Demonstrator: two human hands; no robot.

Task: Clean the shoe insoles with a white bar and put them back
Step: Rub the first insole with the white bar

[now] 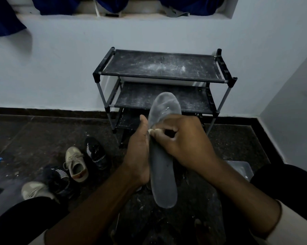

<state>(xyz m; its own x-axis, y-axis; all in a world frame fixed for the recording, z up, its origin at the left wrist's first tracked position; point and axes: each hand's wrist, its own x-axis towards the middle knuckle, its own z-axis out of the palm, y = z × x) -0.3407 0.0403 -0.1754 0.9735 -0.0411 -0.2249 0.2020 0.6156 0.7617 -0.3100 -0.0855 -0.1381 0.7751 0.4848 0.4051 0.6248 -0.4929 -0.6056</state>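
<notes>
A long grey insole (164, 175) stands upright in front of me, toe end up and whitened with powder. My left hand (139, 154) grips its left edge, thumb pointing up. My right hand (182, 140) pinches a small white bar (151, 130) and presses it against the insole's middle, close to the left thumb. Two beige sneakers (76, 164) (35, 190) and two dark striped shoes (96, 152) (58, 180) lie on the floor at the lower left.
A black three-tier shoe rack (159, 68), dusted with white powder, stands against the pale wall ahead. A clear plastic container (241, 169) sits on the dark floor at the right. Blue cloth (4, 18) hangs at the upper left. My knees frame the bottom corners.
</notes>
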